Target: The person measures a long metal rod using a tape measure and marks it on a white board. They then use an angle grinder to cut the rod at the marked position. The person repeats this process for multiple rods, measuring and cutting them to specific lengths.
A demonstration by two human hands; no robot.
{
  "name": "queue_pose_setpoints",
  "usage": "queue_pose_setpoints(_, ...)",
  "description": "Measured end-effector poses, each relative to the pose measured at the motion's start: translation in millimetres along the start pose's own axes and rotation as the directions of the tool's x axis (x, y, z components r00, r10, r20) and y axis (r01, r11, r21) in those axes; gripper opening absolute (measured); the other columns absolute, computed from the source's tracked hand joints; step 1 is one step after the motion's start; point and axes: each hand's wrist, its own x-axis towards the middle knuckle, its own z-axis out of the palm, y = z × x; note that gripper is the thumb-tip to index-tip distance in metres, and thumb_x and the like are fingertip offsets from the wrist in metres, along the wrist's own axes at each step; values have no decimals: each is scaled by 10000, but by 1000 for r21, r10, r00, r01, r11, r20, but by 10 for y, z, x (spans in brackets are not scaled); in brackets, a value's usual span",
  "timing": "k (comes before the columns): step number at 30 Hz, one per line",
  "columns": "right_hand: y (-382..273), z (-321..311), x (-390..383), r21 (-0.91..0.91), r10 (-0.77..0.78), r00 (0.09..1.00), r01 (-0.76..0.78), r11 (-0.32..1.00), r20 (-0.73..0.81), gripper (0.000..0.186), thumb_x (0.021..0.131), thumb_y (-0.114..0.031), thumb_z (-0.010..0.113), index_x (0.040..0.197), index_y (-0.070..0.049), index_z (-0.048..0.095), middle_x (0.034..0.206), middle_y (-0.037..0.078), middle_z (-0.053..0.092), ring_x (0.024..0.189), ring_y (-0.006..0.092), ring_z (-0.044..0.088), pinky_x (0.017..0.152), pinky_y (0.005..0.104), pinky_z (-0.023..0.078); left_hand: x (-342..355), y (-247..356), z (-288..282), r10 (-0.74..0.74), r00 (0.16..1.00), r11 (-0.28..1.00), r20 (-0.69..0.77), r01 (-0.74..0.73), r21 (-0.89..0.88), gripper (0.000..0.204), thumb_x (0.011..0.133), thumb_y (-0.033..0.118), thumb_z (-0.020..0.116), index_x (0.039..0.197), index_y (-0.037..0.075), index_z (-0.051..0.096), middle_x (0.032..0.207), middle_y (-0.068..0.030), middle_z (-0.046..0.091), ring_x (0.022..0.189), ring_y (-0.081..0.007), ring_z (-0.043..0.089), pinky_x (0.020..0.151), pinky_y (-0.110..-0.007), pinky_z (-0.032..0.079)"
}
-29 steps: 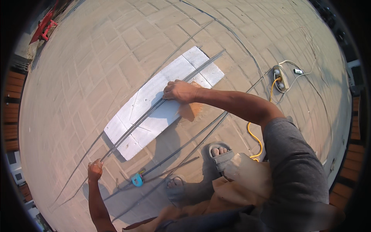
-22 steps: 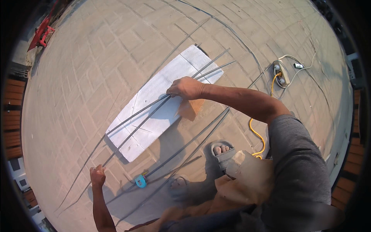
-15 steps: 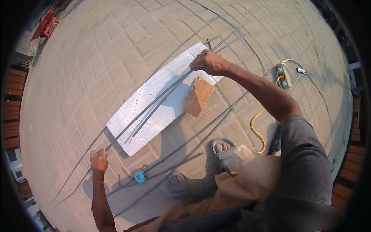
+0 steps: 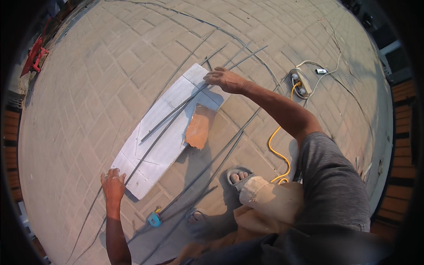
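A long white block [image 4: 152, 168] with dark pencil-like lines lies slantwise on the paving. Thin grey metal rods [image 4: 164, 124] run across its top. My right hand [image 4: 226, 80] is closed on the rods near the block's far end, its fingers bent down over them. Beside the block's near left corner, my left hand [image 4: 113, 186] is closed around a rod that passes under the palm; part of the grip is hidden. An orange-brown brick-like piece [image 4: 198, 130] rests on the block's right edge, below my right hand.
More grey rods [image 4: 221, 165] lie between the block and my sandalled feet [image 4: 240, 176]. Next to them is a blue tape measure [image 4: 154, 219]. A power strip [image 4: 300, 84] with a yellow cord [image 4: 279, 154] is at the right. A red object [image 4: 36, 57] stands far left.
My left hand has moved up to the block's near corner. The rods on the block have shifted, with the shorter end now on the left. The whole view has swung slightly.
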Motion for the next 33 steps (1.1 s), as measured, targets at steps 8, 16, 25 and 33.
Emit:
queue_pose_setpoints(8,64,73,54,-51,-18,997,21,998,74,282,939,-73,524,1190,-103,647,1182,79,711,1151,263,657,1112,531,377,155,272,-48,119,953,971,-279,-170,-168,452,910,249,715,1292,25,623,1305,-147,612,1210,-308,581,1111,-510,349)
queue_pose_setpoints(16,23,33,140,-124,-4,995,17,992,102,206,904,-128,575,1072,-122,694,1022,56,723,1042,257,673,938,450,515,835,1379,-326,268,891,932,-368,-336,-134,454,924,280,695,1303,34,646,1291,-143,623,1195,-311,593,1112,-516,337)
queue_pose_setpoints(25,-91,15,197,-55,44,998,-41,998,37,128,841,-81,608,918,-82,711,955,72,706,984,286,673,809,402,573,1128,1742,-196,294,928,933,-230,-331,-141,265,937,238,657,1094,38,733,1011,-149,672,967,-315,668,1066,-517,361)
queue_pose_setpoints(33,-117,13,244,-2,31,999,-31,1000,15,99,829,-77,604,852,-61,699,905,100,693,935,316,685,770,432,575,1093,1673,-197,274,927,916,-256,-333,-225,162,926,201,670,951,50,721,945,-145,663,906,-325,665,1005,-493,385)
